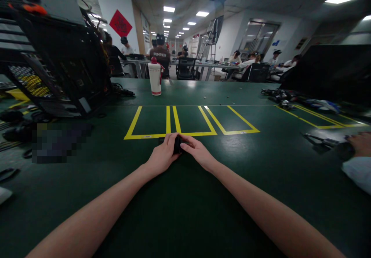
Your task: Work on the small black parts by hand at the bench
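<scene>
Left hand (164,152) and right hand (199,152) hold a black object (177,146);
both grips close around it; yellow tape (199,134) lies just beyond them; a white cup (155,79) stands farther beyond.

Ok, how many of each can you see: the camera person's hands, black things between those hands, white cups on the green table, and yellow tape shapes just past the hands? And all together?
Hands, left hand and right hand: 2
Black thing: 1
White cup: 1
Yellow tape shapes: 3
Total: 7
</scene>
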